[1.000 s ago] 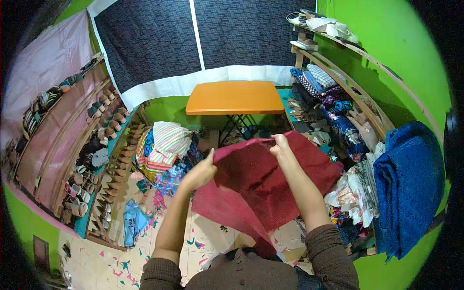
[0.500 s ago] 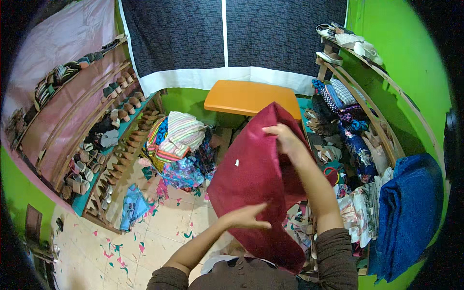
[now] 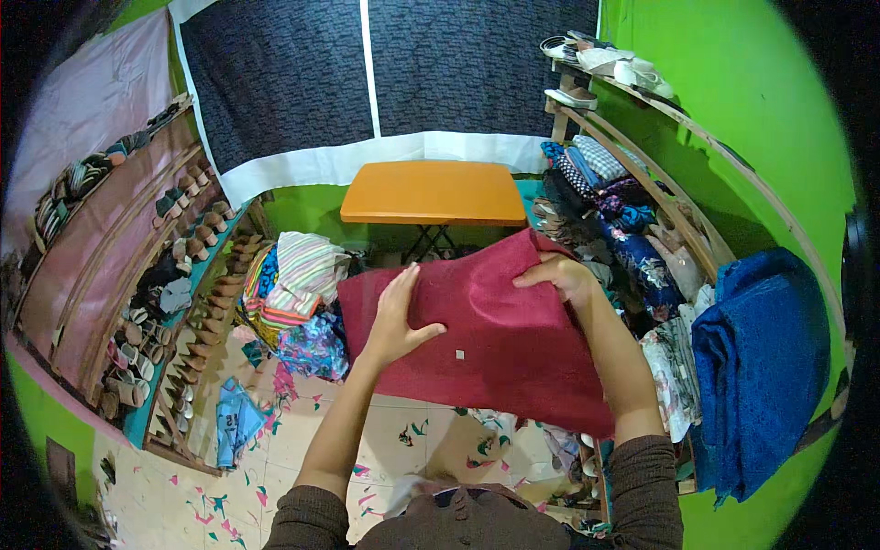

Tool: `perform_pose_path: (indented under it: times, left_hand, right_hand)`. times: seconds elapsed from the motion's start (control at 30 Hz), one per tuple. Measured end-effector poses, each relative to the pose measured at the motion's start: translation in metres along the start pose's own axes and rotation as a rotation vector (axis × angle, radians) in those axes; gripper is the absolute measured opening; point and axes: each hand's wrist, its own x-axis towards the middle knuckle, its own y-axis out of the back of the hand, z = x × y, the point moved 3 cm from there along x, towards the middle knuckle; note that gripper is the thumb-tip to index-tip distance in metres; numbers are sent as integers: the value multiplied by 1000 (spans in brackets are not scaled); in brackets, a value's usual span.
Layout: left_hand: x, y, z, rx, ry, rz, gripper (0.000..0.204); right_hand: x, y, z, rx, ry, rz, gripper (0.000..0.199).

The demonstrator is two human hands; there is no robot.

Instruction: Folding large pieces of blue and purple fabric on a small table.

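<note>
A dark red cloth (image 3: 500, 344) hangs folded in front of me, above the floor. My left hand (image 3: 400, 312) lies flat on its left part, fingers spread upward. My right hand (image 3: 557, 273) pinches the cloth's upper right edge. Behind the cloth stands a small orange folding table (image 3: 431, 191).
A heap of striped and patterned fabrics (image 3: 298, 293) lies on the floor to the left. Shoe racks (image 3: 156, 275) line the left wall. A wooden shelf with folded textiles (image 3: 632, 211) and a blue blanket (image 3: 765, 357) fills the right side. A blue rag (image 3: 236, 420) lies on the speckled floor.
The cloth went from hanging lengthwise to lying wide across my front. My left hand rose from its lower edge to press flat on its left part; my right hand kept the top edge.
</note>
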Motion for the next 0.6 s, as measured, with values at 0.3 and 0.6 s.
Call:
perform_pose_path:
  times: [0.3, 0.6]
  left_hand:
    - [17, -53, 5, -416, 159, -236, 78]
    - [38, -91, -54, -297, 306, 62, 31]
  right_hand:
    - [-4, 19, -1, -95, -156, 21, 35]
    - [16, 26, -31, -1551, -121, 276, 57]
